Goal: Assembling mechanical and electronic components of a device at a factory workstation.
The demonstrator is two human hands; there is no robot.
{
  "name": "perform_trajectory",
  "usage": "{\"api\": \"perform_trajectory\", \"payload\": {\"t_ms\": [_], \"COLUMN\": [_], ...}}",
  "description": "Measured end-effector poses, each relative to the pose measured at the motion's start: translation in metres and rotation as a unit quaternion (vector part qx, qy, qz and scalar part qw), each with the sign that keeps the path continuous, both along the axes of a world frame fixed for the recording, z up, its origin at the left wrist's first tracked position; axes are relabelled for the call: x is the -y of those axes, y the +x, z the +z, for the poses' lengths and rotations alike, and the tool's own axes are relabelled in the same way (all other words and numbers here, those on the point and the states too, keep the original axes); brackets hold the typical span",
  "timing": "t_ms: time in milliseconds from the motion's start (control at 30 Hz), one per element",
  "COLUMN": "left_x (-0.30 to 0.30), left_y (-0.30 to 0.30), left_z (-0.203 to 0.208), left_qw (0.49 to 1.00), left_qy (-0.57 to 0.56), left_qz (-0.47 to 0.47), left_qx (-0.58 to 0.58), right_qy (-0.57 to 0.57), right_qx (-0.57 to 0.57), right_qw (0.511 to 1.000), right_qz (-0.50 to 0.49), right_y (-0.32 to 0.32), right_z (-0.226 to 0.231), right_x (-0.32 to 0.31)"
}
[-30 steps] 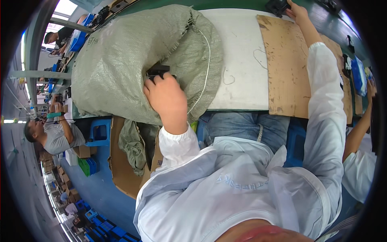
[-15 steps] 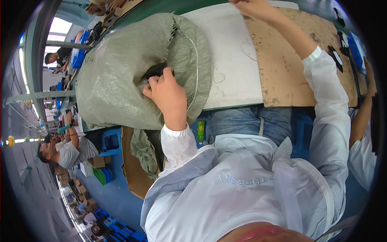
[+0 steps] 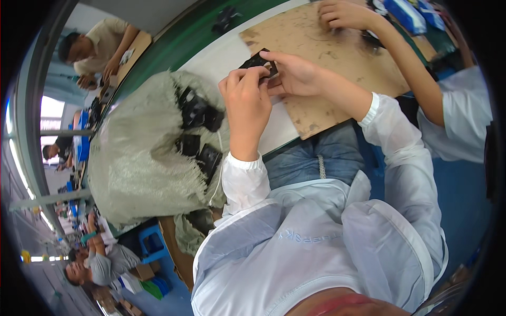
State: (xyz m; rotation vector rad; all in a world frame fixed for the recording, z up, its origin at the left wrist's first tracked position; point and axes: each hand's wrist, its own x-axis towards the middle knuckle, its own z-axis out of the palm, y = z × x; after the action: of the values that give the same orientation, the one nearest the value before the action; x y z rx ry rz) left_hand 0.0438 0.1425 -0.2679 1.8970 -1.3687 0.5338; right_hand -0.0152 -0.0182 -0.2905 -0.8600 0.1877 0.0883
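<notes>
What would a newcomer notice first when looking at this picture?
At the centre, the left hand and the right hand together hold a small black part above a worn brown board on the table. To the left lies an open grey-green woven sack with more black parts showing in its mouth. At the upper right, another person's hand rests on the same board.

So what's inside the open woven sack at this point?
Several black parts lie in the mouth of the grey-green sack, like the black part both hands hold. Anything deeper is covered by the fabric.
</notes>
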Motion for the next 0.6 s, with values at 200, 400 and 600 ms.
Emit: {"api": "perform_trajectory", "payload": {"t_ms": [200,400,600], "left_x": [0.054,0.111,0.195], "left_y": [-0.025,-0.057,-0.031], "left_z": [-0.011,0.015,-0.008], "left_qw": [0.965,0.762,0.969], "left_qy": [-0.080,-0.163,0.056], "left_qz": [-0.145,-0.316,-0.043], "left_qx": [-0.202,-0.542,-0.236], "right_qy": [-0.038,-0.340,-0.237], "right_qx": [0.107,0.152,0.219], "right_qw": [0.983,0.886,0.843], "right_qz": [-0.147,-0.278,-0.431], "right_y": [-0.069,-0.133,-0.165], "right_z": [0.001,-0.014,-0.022], "right_x": [0.024,0.050,0.058]}}
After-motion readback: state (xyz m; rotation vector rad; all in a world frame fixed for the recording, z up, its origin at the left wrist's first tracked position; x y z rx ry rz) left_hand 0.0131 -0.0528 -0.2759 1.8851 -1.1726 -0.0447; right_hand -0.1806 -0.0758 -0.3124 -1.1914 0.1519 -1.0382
